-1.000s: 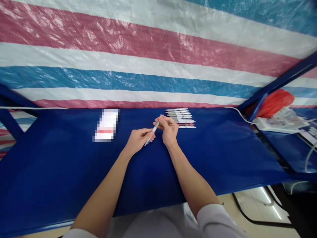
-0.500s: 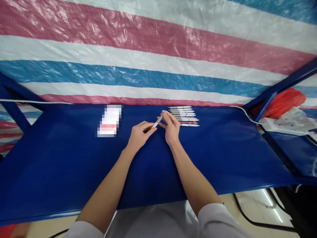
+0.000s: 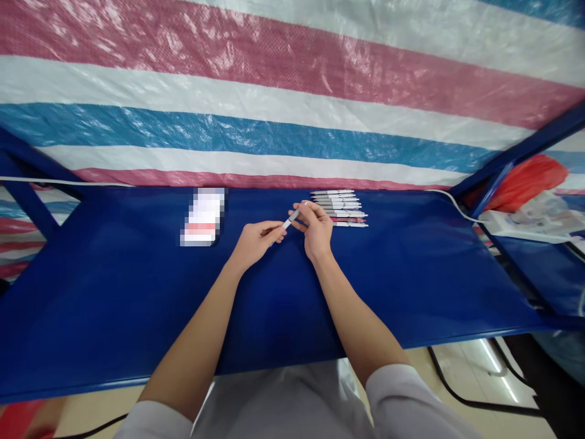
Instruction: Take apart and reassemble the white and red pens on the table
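Both my hands hold one white and grey pen (image 3: 290, 217) above the blue table (image 3: 411, 274). My left hand (image 3: 256, 241) pinches its lower end, fingers closed round the barrel. My right hand (image 3: 315, 228) grips the upper end with fingertips pressed together. Just right of my right hand, a row of several similar white pens (image 3: 340, 207) lies side by side on the table near the striped tarp.
A blurred white and red pack (image 3: 203, 216) lies on the table to the left. A red, white and blue striped tarp (image 3: 292, 91) hangs behind. A white cable (image 3: 450, 204) runs to a neighbouring table at the right with a red bag (image 3: 525, 180).
My hands with the pen have moved slightly farther away and closer together; the left hand now covers more of the pen. The view has tilted a little.
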A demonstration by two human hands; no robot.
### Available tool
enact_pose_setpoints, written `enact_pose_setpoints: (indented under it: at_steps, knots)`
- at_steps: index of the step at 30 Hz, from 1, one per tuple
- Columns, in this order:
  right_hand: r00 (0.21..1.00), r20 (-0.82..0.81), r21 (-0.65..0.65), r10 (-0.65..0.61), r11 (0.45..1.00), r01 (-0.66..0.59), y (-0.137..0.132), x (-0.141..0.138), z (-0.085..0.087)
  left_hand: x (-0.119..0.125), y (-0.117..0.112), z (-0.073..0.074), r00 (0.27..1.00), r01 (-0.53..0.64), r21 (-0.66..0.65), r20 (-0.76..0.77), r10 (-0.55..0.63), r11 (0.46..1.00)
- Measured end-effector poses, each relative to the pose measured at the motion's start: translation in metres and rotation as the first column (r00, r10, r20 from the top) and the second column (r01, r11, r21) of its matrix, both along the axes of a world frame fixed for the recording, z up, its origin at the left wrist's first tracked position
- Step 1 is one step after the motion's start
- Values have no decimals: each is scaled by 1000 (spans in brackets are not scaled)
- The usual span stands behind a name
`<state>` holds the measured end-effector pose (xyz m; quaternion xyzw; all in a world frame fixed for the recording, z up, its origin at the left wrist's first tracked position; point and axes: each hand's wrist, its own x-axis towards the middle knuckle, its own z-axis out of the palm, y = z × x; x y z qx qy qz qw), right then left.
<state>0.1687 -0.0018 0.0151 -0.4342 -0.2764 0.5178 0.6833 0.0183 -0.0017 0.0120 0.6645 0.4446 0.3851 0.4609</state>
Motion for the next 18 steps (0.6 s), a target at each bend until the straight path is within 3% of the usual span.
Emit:
enact_pose_setpoints:
  at_steps: [3,7,12,15,18]
  knots:
    - [1000,3,21,-3,1000,3,-1,0,0,1,0,0,1000,-12,-17,19,12,1000]
    - [999,-16,43,-29,999,29,-1,-1,-2,6,-2,-5,992,-123,149,24,121,981]
    - [998,-29,53,-64,996,65,0,-3,-1,8,-4,-5,986,-144,316,-32,162,938]
    - [996,-12,39,-86,995,87,0,-3,-1,7,-4,-3,986,-134,310,-53,158,941]
    - [997,2,20,-82,996,82,1,-2,0,5,-3,-4,996,-79,202,-33,88,976]
